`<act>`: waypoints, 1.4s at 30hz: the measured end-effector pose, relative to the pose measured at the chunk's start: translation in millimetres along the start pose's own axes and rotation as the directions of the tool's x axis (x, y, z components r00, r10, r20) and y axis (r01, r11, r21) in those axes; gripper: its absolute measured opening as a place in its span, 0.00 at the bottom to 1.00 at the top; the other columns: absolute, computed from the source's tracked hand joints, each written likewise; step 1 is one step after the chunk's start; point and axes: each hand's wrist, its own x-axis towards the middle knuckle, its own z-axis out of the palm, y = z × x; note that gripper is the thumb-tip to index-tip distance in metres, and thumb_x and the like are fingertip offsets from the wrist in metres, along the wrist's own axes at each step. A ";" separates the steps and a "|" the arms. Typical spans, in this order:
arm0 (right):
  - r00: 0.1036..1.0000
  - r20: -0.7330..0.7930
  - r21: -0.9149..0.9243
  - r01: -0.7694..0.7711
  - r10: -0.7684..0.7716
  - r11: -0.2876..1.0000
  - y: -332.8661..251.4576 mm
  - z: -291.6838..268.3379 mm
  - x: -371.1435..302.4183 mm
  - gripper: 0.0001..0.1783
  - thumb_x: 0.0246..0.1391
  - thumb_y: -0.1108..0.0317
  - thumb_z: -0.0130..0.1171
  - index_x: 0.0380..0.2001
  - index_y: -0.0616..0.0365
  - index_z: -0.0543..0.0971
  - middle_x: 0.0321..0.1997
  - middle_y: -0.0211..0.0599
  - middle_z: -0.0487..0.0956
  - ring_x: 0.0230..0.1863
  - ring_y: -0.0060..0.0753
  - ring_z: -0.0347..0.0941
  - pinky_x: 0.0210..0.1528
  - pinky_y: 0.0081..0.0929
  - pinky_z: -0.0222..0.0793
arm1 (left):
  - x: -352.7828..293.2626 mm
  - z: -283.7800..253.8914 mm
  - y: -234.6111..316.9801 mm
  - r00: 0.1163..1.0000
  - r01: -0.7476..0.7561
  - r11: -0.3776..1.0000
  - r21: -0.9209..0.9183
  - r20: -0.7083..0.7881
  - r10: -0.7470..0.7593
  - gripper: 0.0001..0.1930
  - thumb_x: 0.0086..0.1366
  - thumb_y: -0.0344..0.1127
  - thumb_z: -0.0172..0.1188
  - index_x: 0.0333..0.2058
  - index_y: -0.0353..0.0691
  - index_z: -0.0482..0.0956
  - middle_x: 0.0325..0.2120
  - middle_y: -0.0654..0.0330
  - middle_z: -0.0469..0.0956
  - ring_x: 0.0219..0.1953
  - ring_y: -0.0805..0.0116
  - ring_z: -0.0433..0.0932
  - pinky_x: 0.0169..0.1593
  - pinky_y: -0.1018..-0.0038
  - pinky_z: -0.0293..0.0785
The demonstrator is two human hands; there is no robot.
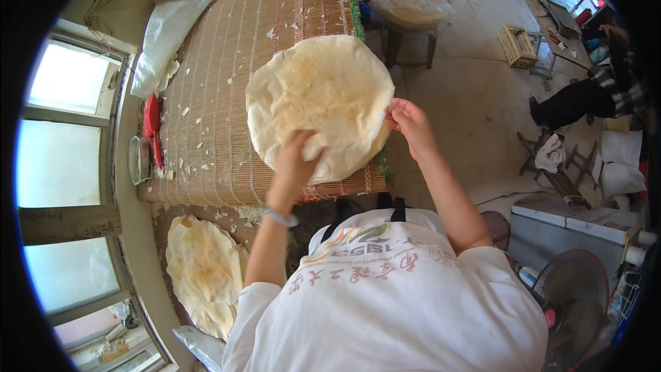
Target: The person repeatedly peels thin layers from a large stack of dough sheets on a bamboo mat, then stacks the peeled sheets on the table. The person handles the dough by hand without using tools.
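Between the fingers of the two hands lies a round flatbread [320, 86], overhanging the near right corner of a slatted mat [227, 55]. At its right rim, the thumb and fingers of the right hand [413, 127] appear to pinch the edge; those of the left hand [292, 165] rest on its near part, though blur hides whether they grip. Tearing is the likeliest fault, should the right fingers pull while the left press; the sheet, seemingly thin and brittle, could also crack where unsupported. Its surface is blistered and wrinkled, golden at the centre, paler toward an uneven rim. Beyond the left fingers, pale flakes [270, 33] litter the mat, suggesting how readily such sheets shed.
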 end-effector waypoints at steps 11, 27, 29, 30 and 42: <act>0.996 -0.036 -0.123 0.073 -0.078 0.990 18.4 5.1 0.1 0.27 0.55 0.72 0.53 0.58 0.63 0.62 0.51 0.39 0.76 0.44 0.26 0.75 0.44 0.22 0.71 | 65.3 72.5 22.6 0.965 -0.011 0.912 -0.410 0.234 0.117 0.14 0.58 0.32 0.61 0.44 0.35 0.78 0.29 0.57 0.79 0.26 0.71 0.76 0.33 0.75 0.73; 0.963 -0.077 -0.427 0.202 -0.259 0.881 20.1 9.1 0.6 0.34 0.45 0.72 0.58 0.58 0.59 0.62 0.43 0.47 0.79 0.35 0.35 0.79 0.38 0.28 0.74 | 67.8 83.5 15.1 0.955 0.105 0.872 -0.478 0.293 0.046 0.16 0.59 0.31 0.60 0.46 0.35 0.77 0.32 0.57 0.81 0.29 0.70 0.79 0.34 0.76 0.75; 0.949 -0.078 -0.547 0.217 -0.306 0.809 19.1 11.5 0.2 0.35 0.44 0.72 0.58 0.58 0.58 0.62 0.41 0.47 0.79 0.35 0.41 0.79 0.37 0.31 0.74 | 67.7 82.2 23.3 0.971 0.017 0.952 -0.305 0.230 0.057 0.16 0.57 0.31 0.60 0.46 0.37 0.77 0.32 0.56 0.81 0.29 0.66 0.80 0.34 0.73 0.75; 0.938 -0.084 -0.609 0.220 -0.337 0.762 19.6 12.5 0.0 0.35 0.44 0.72 0.59 0.59 0.56 0.61 0.39 0.47 0.79 0.34 0.44 0.79 0.37 0.33 0.74 | 64.9 80.3 40.2 0.982 -0.053 0.987 -0.151 0.173 0.079 0.17 0.56 0.31 0.59 0.46 0.37 0.77 0.31 0.56 0.81 0.29 0.64 0.80 0.34 0.72 0.75; 0.926 -0.025 -0.624 0.279 -0.375 0.730 12.5 17.5 -3.3 0.41 0.43 0.78 0.56 0.62 0.52 0.54 0.27 0.47 0.76 0.30 0.55 0.75 0.34 0.44 0.70 | 80.8 75.0 21.6 0.982 0.094 0.900 -0.425 0.189 -0.014 0.13 0.59 0.28 0.55 0.42 0.29 0.78 0.25 0.53 0.80 0.27 0.72 0.78 0.32 0.76 0.73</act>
